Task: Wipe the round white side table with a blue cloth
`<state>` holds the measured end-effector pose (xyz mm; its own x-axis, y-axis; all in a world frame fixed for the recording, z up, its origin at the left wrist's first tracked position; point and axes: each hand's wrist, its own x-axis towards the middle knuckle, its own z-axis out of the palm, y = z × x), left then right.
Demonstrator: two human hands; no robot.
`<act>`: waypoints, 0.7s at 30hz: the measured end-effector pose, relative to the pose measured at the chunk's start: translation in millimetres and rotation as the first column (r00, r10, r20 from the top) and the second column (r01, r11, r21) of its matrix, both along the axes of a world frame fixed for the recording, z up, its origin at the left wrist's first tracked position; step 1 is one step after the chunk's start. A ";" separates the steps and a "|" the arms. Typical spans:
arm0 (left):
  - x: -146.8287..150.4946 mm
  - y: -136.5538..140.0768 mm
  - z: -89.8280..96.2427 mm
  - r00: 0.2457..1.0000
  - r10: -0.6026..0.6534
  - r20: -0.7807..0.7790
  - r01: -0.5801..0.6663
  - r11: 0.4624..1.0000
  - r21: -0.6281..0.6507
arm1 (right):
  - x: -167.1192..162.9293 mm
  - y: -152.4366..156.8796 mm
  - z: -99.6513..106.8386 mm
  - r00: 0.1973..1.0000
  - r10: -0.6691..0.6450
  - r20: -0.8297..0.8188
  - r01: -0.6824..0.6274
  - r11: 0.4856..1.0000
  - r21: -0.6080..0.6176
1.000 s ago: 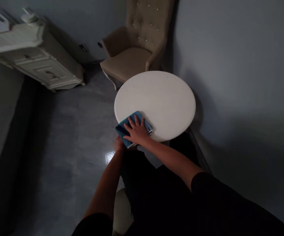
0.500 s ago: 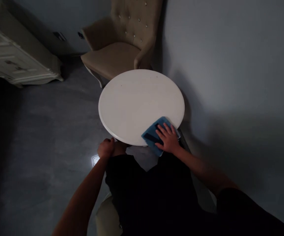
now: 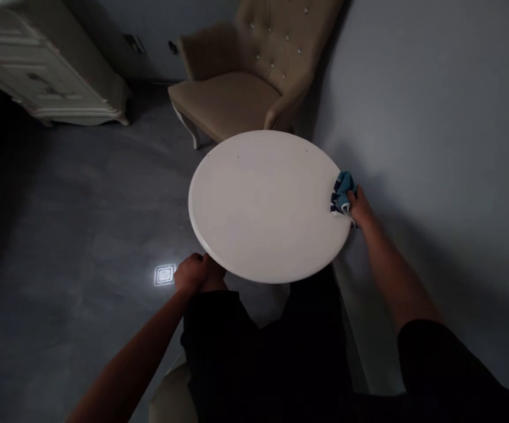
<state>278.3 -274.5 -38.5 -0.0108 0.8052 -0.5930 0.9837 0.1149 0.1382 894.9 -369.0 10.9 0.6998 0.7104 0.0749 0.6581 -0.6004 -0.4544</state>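
I have the right hand [image 3: 361, 208] gripping a bunched blue cloth [image 3: 344, 183], which sits directly at its fingers on the right edge of the round white table [image 3: 263, 205]. I see the left hand [image 3: 190, 274] resting on the knee [image 3: 216, 278], its fingers bent, but from here I can't tell whether they close fully. Just left of them a bright square [image 3: 165, 275] shows; well ahead of them stands a tan armchair [image 3: 228, 103].
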 end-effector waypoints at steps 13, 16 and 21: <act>-6.0 8.8 2.9 0.998 0.065 0.019 -0.064 0.998 -0.021 | -94.8 306.9 37.7 0.963 0.246 0.114 -0.197 0.924 -0.329; -10.1 10.6 0.4 0.998 0.068 0.020 -0.067 0.997 -0.025 | -150.6 357.5 26.6 0.916 0.392 0.080 -0.344 0.874 -0.344; -16.5 9.5 -4.2 0.997 0.076 0.016 -0.076 0.997 -0.010 | -264.6 397.9 4.7 0.754 0.657 -0.017 -0.640 0.728 -0.245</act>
<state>261.9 -265.0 -42.7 -0.0615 0.7965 -0.6014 0.9697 0.1904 0.1531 630.3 28.8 15.7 0.0618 0.9916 -0.1136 0.9478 -0.0940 -0.3046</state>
